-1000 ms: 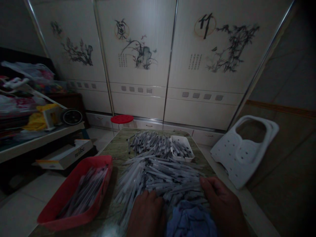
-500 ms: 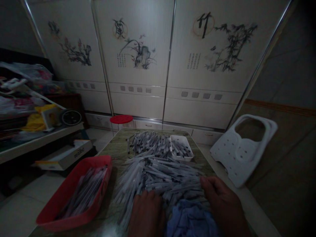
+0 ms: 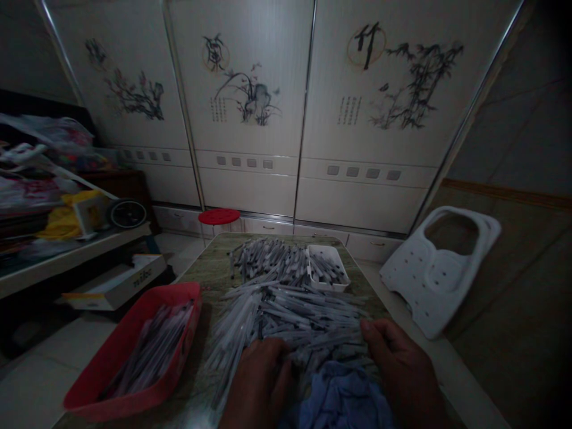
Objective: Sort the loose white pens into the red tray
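A large pile of slim, translucent pens [image 3: 304,307] with dark ends covers the middle of the table. My left hand [image 3: 261,378] is curled at the near edge of the pile, fingers bent inward. A dark tip shows just above its knuckles, but what the fingers close on is hidden. At the pile's right edge my right hand [image 3: 402,363] has thumb and forefinger pinched together, and anything between them is too dim to make out. Between the hands lies a crumpled blue cloth [image 3: 344,396].
On the left stands a red basket [image 3: 190,336] with more pens. A white tray [image 3: 328,286] holding pens sits at the table's far right. Beyond are a red stool [image 3: 218,215], a white plastic folding seat [image 3: 440,274] and a cluttered bench [image 3: 80,244].
My left hand has shifted slightly up and to the left, turning so its thumb side shows more. My right hand has hardly moved.
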Motion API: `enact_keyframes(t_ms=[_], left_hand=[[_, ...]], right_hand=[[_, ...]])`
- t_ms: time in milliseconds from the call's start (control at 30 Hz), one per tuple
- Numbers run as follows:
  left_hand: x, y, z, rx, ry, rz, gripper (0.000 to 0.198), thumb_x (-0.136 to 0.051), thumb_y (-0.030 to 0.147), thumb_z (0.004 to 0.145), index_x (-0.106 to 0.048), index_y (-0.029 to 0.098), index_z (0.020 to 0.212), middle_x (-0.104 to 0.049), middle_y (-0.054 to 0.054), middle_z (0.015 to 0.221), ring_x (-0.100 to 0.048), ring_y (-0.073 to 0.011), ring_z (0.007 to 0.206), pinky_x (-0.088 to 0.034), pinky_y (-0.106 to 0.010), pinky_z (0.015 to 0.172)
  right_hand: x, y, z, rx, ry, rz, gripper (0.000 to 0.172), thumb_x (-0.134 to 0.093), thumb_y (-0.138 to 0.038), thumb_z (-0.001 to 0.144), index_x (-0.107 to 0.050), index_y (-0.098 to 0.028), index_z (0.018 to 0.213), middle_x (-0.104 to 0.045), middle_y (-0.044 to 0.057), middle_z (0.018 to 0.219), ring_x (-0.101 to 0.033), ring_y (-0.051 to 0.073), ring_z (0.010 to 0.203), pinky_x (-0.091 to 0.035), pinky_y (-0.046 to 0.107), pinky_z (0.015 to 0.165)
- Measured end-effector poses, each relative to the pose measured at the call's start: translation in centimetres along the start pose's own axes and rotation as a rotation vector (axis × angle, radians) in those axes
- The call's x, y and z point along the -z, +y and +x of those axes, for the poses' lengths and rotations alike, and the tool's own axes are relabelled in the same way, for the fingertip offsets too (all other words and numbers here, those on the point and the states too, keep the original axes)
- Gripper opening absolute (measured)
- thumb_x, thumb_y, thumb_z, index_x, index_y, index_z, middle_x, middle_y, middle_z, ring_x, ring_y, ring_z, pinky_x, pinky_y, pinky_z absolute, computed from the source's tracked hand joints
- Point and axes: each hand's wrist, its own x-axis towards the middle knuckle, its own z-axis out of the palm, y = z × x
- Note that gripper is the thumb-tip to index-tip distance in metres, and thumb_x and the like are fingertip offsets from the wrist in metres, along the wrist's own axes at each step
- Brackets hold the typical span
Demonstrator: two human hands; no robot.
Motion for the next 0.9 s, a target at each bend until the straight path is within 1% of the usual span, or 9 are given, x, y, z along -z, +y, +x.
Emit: enact_keyframes(t_ms=[67,167,233,300,433,500,700,800,900], left_hand=[[0.1,0.0,0.2,0.095,0.0,-0.306,0.018,-0.056,0.034,0.093,-0.067,0.019,0.095,-0.07,-0.007,0.093,-0.063,-0.0234,0.086,-0.045,-0.032,0.076],[0.3,0.0,0.4,0.244,-0.052,-0.708,0.022,-0.064,0.04,0.091,-0.065,0.019,0.095,-0.068,-0.002,0.081,-0.06,-0.0169,0.07,-0.043,-0.027,0.065],[0.6,0.1,0.4,0.303,-0.069,-0.861,0.025,-0.07,0.041,0.087,-0.065,0.019,0.097,-0.067,0.0,0.078,-0.058,-0.0142,0.065,-0.042,-0.025,0.062],[0.8,0.1,0.3,0.34,-0.077,-0.958,0.028,-0.075,0.041,0.084,-0.065,0.019,0.098,-0.068,0.001,0.077,-0.058,-0.0133,0.064,-0.043,-0.024,0.062],[1.1,0.1,0.3,0.337,-0.078,-1.067,0.032,-0.083,0.04,0.078,-0.067,0.018,0.095,-0.07,-0.001,0.078,-0.062,-0.0146,0.068,-0.047,-0.026,0.067],[1.1,0.1,0.3,0.317,-0.068,-1.079,0.033,-0.085,0.039,0.076,-0.068,0.017,0.093,-0.071,-0.001,0.079,-0.062,-0.0142,0.068,-0.047,-0.026,0.066],[0.5,-0.2,0.4,0.331,-0.076,-1.156,0.04,-0.09,0.044,0.068,-0.069,0.017,0.089,-0.071,-0.001,0.075,-0.062,-0.0145,0.063,-0.047,-0.027,0.064],[0.6,-0.3,0.5,0.304,-0.052,-1.158,0.04,-0.091,0.044,0.068,-0.071,0.016,0.088,-0.072,-0.003,0.075,-0.062,-0.0146,0.065,-0.045,-0.025,0.063],[0.9,-0.4,0.6,0.31,-0.029,-1.156,0.037,-0.09,0.042,0.069,-0.071,0.016,0.089,-0.074,-0.005,0.079,-0.065,-0.0162,0.071,-0.046,-0.025,0.068]], right_hand=[[-0.1,0.0,-0.1,-0.023,-0.005,0.009,0.046,-0.055,-0.064,0.089,-0.063,-0.023,0.07,-0.053,-0.005,0.061,-0.051,0.018,0.063,-0.04,0.026,0.06],[-0.2,0.3,0.0,-0.087,-0.028,0.05,0.047,-0.053,-0.067,0.088,-0.063,-0.023,0.073,-0.054,-0.004,0.06,-0.051,0.018,0.063,-0.04,0.027,0.059],[-0.2,0.4,0.0,-0.125,-0.031,0.092,0.047,-0.055,-0.068,0.087,-0.062,-0.023,0.075,-0.053,-0.005,0.059,-0.049,0.018,0.06,-0.04,0.026,0.056],[-0.1,0.4,0.0,-0.131,-0.022,0.135,0.046,-0.057,-0.067,0.086,-0.062,-0.023,0.073,-0.051,-0.005,0.058,-0.048,0.016,0.057,-0.039,0.025,0.053],[0.1,0.1,0.0,-0.134,-0.007,0.137,0.046,-0.059,-0.067,0.085,-0.061,-0.023,0.069,-0.048,-0.006,0.056,-0.045,0.015,0.054,-0.036,0.024,0.05],[0.0,0.1,-0.1,-0.147,-0.025,0.133,0.047,-0.057,-0.068,0.086,-0.062,-0.023,0.072,-0.048,-0.006,0.056,-0.045,0.015,0.054,-0.036,0.024,0.049],[-0.7,0.0,-0.3,-0.121,-0.058,0.135,0.051,-0.054,-0.073,0.085,-0.056,-0.025,0.067,-0.052,-0.005,0.056,-0.049,0.017,0.053,-0.039,0.025,0.049],[-1.3,0.4,-0.4,-0.095,-0.08,0.173,0.05,-0.056,-0.073,0.085,-0.06,-0.025,0.07,-0.05,-0.005,0.057,-0.048,0.016,0.054,-0.04,0.025,0.051],[-1.7,0.8,-0.4,-0.125,-0.106,0.212,0.049,-0.057,-0.072,0.085,-0.062,-0.024,0.076,-0.052,-0.005,0.059,-0.047,0.016,0.054,-0.04,0.025,0.051]])
